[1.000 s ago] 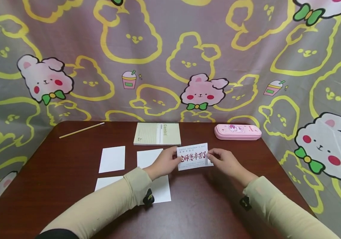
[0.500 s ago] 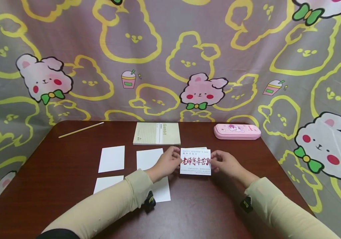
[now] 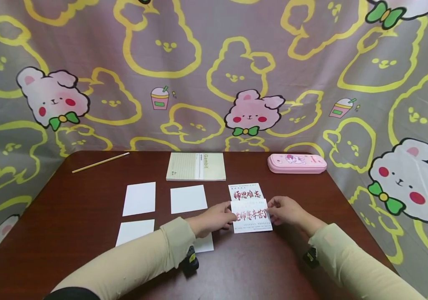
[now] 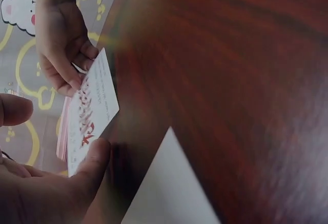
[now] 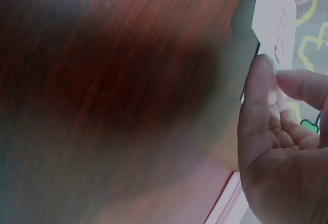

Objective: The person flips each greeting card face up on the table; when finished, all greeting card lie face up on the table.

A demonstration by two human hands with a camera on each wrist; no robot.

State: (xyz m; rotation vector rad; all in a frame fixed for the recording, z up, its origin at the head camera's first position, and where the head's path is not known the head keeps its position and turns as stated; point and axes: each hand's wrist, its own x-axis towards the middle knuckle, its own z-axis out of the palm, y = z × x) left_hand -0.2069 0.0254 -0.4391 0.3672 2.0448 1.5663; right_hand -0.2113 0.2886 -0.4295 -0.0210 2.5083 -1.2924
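Observation:
Both hands hold a white card (image 3: 252, 225) with red Chinese lettering by its opposite side edges. My left hand (image 3: 214, 217) pinches the left edge, its thumb (image 4: 96, 157) over the printed face in the left wrist view. At the right edge, my right hand (image 3: 288, 211) pinches the card between thumb and fingers, as the right wrist view shows (image 5: 279, 116). Just behind lies a second card (image 3: 246, 193) with red lettering, its lower part covered by the held one.
Several blank white cards lie to the left, among them a back-left card (image 3: 139, 199) and a card beside it (image 3: 188, 199). A notebook (image 3: 196, 166), a pencil (image 3: 100, 163) and a pink pencil case (image 3: 297, 163) sit along the table's far edge, before a patterned curtain (image 3: 183, 50).
Both hands have brought the held card downward and nearer the person. The second lettered card, mostly hidden behind it before, now shows its red lettering.

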